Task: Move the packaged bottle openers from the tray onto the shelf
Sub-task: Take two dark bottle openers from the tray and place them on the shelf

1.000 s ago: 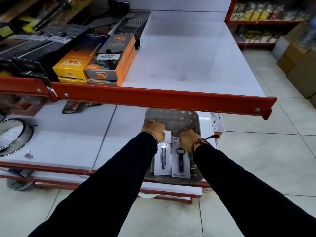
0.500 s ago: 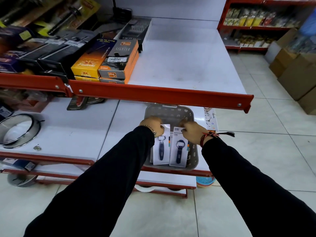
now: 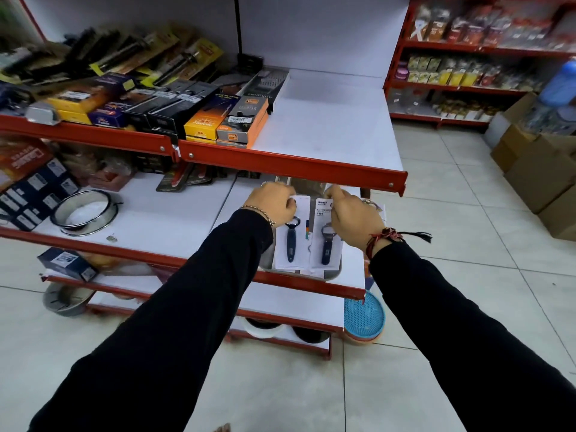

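Observation:
Two white-carded bottle openers with dark blue handles hang over a grey tray point(image 3: 333, 274) on the lower shelf. My left hand point(image 3: 274, 202) pinches the top of the left bottle opener pack point(image 3: 291, 241). The top of the right bottle opener pack point(image 3: 325, 244) is pinched by my right hand point(image 3: 352, 218). Both packs are raised, their lower ends just above the tray's front edge. Above the hands runs the red front rail point(image 3: 293, 165) of the white upper shelf point(image 3: 327, 120), whose right half is bare.
Boxed lighters and kitchen tools point(image 3: 224, 120) fill the upper shelf's left side. A steel ring pan point(image 3: 85, 212) sits on the lower shelf at left. A blue mesh basket point(image 3: 364, 316) leans at the rack's end. Cardboard boxes point(image 3: 542, 173) stand on the tiled floor at right.
Both hands have lifted their packs up out of the tray toward the upper shelf's rail. The view has tilted up, showing more of the upper shelf.

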Available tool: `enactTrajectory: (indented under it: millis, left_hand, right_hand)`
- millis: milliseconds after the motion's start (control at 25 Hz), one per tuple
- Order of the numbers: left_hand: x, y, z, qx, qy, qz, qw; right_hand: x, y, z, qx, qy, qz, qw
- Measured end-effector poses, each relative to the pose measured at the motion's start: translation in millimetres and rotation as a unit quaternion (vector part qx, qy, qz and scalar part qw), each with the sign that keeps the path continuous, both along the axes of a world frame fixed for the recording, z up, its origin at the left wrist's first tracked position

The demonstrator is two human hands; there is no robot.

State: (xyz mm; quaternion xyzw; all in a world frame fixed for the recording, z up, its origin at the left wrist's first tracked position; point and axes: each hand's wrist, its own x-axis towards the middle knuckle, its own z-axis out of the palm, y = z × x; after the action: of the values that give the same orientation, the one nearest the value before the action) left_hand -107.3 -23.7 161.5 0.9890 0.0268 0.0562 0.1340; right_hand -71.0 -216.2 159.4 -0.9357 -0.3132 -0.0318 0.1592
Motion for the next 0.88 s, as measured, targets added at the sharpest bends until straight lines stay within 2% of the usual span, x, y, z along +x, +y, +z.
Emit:
enactTrajectory:
  millis: [240,480,680,880]
  left_hand:
    - [12,4,74,0.036,-0.042,-0.016,0.998]
    - [73,28,136,0.036,-0.067,-0.008,0.997]
    - [148,50,158,0.079,-0.034,0.010,0.996]
    - [205,71,143,0.131,0.014,0.033,0.991]
  right_hand:
    - [17,-1,84,0.031,-0.031,-0.005,0.999]
    - [76,18,139,0.050,-0.002,-0.034,0.998]
    - [149,50,142,0.086,0.039,-0.042,0.995]
    - [210,79,123,0.105,0.094,-0.056,0.988]
